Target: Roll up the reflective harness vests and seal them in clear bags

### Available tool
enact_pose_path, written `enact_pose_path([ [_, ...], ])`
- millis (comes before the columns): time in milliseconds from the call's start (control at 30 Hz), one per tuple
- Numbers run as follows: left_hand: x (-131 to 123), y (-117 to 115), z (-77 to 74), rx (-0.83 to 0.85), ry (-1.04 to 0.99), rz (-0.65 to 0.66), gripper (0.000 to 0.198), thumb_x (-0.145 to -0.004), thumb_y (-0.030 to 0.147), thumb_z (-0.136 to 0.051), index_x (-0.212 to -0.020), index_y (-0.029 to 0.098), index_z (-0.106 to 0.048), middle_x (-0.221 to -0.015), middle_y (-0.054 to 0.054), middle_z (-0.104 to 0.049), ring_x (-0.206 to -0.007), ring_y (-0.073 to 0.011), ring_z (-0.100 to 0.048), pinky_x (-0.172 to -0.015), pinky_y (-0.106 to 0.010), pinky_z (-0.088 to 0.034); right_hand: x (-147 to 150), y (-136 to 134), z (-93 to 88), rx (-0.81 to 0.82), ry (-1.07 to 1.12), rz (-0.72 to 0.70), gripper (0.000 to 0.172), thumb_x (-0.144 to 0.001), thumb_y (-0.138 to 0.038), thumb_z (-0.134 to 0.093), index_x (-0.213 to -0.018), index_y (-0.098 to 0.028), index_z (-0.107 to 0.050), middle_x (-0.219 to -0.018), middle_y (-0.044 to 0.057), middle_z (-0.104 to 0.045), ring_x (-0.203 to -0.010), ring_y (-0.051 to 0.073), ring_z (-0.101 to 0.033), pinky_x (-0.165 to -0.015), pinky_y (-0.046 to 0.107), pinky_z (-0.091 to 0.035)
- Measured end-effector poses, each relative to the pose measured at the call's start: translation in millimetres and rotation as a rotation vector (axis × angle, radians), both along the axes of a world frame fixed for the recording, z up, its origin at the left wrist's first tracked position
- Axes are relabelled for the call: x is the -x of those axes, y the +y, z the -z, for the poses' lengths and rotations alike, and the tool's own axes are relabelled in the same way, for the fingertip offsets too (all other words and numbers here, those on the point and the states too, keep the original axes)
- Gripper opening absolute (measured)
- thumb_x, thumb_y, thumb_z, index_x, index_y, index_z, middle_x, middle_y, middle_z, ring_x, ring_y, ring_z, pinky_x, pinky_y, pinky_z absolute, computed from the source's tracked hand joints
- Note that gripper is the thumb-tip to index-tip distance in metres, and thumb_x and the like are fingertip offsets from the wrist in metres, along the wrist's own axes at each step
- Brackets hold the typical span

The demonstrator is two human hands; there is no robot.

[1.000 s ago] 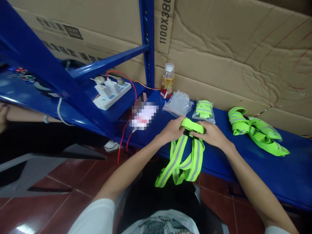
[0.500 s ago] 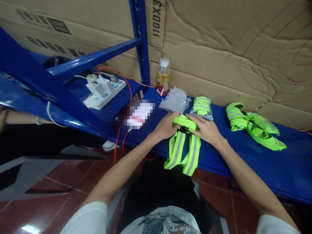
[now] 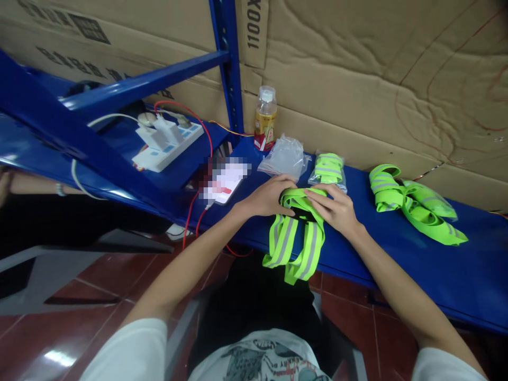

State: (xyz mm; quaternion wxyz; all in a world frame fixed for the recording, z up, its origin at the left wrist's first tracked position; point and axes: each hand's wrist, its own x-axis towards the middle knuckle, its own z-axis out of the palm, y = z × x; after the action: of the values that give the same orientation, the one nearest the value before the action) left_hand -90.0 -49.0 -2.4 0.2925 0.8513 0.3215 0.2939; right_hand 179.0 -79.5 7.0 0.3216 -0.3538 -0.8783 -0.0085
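Between my hands is a neon-yellow reflective strap [image 3: 311, 248] with grey stripes and a black buckle [image 3: 302, 214], its top part bunched in loops. My left hand [image 3: 270, 198] grips the bundle from the left, thumb near the buckle. My right hand [image 3: 335, 209] holds the right side, fingers pressed on the upper loops. Two lengths of the strap hang over the shelf's front edge. Just beyond my hands lie clear plastic bags [image 3: 286, 157] and a bagged folded reflective strap [image 3: 329, 168].
More reflective straps [image 3: 416, 203] lie on the blue shelf [image 3: 381, 259] to the right. A bottle [image 3: 265, 120] stands at the back. Left are a phone [image 3: 228, 180] on a cable, a power strip [image 3: 169, 145] and a blue post [image 3: 230, 79]. Another person's arm [image 3: 43, 186] shows far left.
The top of the strap is now more bunched, and the buckle is partly covered by it. My right fingers have curled in over the loops; the hanging lengths have shifted slightly left.
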Motion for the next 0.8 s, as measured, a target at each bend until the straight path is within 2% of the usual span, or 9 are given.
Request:
enact_pose_path([
  [133, -1, -2, -1.2, 0.020, 0.030, 0.040, 0.050, -0.075, 0.040, -0.093, -0.114, 0.020, -0.068, -0.114, -0.007, -0.072, -0.112, -0.0279, -0.067, -0.100, -0.041, -0.050, -1, -7, -9.2, 0.041, -0.009, -0.046, 0.030, -0.109, -0.033, -0.059, -0.129, -0.032, -0.081, -0.125, 0.009, -0.079, -0.113, 0.028, -0.075, -0.100, 0.051, -0.062],
  [200, 0, -4, -0.6, 0.025, 0.021, 0.040, 0.047, -0.078, 0.038, -0.091, -0.114, 0.020, -0.067, -0.114, -0.006, -0.072, -0.110, -0.0263, -0.067, -0.098, -0.039, -0.050, -1, -13, -11.1, 0.093, -0.036, -0.072, 0.030, -0.108, -0.036, -0.061, -0.130, -0.031, -0.081, -0.128, 0.009, -0.079, -0.114, 0.028, -0.075, -0.100, 0.050, -0.062],
  [333, 2, -8, 1.5, 0.059, -0.050, 0.061, 0.051, -0.081, 0.029, -0.087, -0.127, 0.021, -0.066, -0.123, -0.007, -0.072, -0.114, -0.0251, -0.067, -0.099, -0.037, -0.049, -5, -25, -6.6, 0.217, -0.119, -0.068, 0.039, -0.103, -0.047, -0.069, -0.138, -0.032, -0.077, -0.139, 0.009, -0.075, -0.119, 0.031, -0.075, -0.103, 0.052, -0.062],
  [433, 5, -8, 0.7, 0.062, -0.060, 0.137, 0.053, -0.087, 0.028, -0.082, -0.138, 0.024, -0.066, -0.128, -0.008, -0.070, -0.117, -0.0245, -0.066, -0.101, -0.037, -0.050, -12, -27, -1.0, 0.251, -0.102, -0.074, 0.035, -0.106, -0.044, -0.066, -0.137, -0.033, -0.078, -0.132, 0.007, -0.079, -0.114, 0.029, -0.077, -0.100, 0.050, -0.064],
  [567, 7, -10, -5.8, 0.014, 0.015, 0.165, 0.041, -0.095, 0.030, -0.075, -0.135, 0.031, -0.075, -0.127, -0.008, -0.070, -0.115, -0.0247, -0.064, -0.104, -0.039, -0.047, -23, -23, 0.6, 0.242, -0.049, -0.096, 0.029, -0.106, -0.040, -0.065, -0.129, -0.032, -0.082, -0.123, 0.007, -0.081, -0.106, 0.026, -0.078, -0.093, 0.045, -0.065],
  [700, 9, -16, -10.2, -0.038, 0.147, 0.167, 0.046, -0.101, 0.023, -0.065, -0.144, 0.037, -0.071, -0.128, -0.006, -0.071, -0.117, -0.0241, -0.061, -0.113, -0.042, -0.040, -29, -22, -3.8, 0.285, -0.078, -0.083, 0.027, -0.106, -0.045, -0.065, -0.119, -0.034, -0.085, -0.123, 0.006, -0.081, -0.106, 0.026, -0.078, -0.096, 0.046, -0.064],
  [800, 11, -19, -7.2, 0.011, 0.172, 0.170, 0.052, -0.102, 0.021, -0.058, -0.150, 0.039, -0.066, -0.126, -0.007, -0.066, -0.119, -0.0230, -0.061, -0.109, -0.039, -0.045, -31, -22, -2.5, 0.374, -0.078, -0.113, 0.033, -0.111, -0.044, -0.056, -0.121, -0.032, -0.085, -0.126, 0.007, -0.079, -0.111, 0.026, -0.076, -0.098, 0.045, -0.062],
])
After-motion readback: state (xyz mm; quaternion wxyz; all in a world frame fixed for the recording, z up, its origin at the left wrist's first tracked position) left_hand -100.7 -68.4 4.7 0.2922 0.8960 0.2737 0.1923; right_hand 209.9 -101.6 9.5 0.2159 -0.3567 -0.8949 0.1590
